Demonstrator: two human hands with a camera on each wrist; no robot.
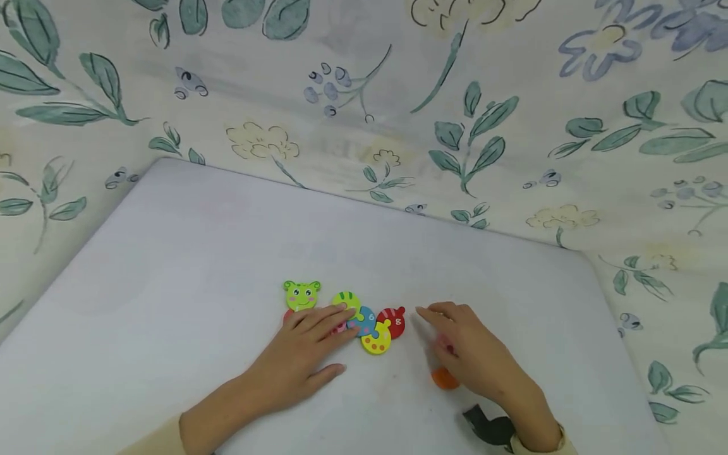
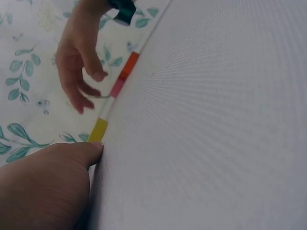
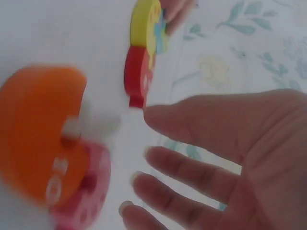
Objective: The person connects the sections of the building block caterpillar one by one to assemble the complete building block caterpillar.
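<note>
A row of joined caterpillar puzzle pieces lies on the white table. Its green smiling head piece (image 1: 301, 296) is at the left, followed by a light green piece (image 1: 344, 299), a blue piece (image 1: 368, 321), a yellow piece (image 1: 376, 342) and a red piece marked 8 (image 1: 392, 323). My left hand (image 1: 301, 354) rests across the row with its fingers extended, hiding the pieces behind the head. Just right of the red piece, my right hand (image 1: 474, 351) hovers with fingers apart, holding nothing. Below it lie an orange piece (image 3: 38, 139) and a pink piece (image 3: 91, 187), touching each other.
The white tabletop (image 1: 227, 240) has a straight far edge. Behind it hangs a leaf-and-flower patterned cloth (image 1: 352, 151), which shows at both sides too. A dark strap (image 1: 491, 430) is at the right wrist.
</note>
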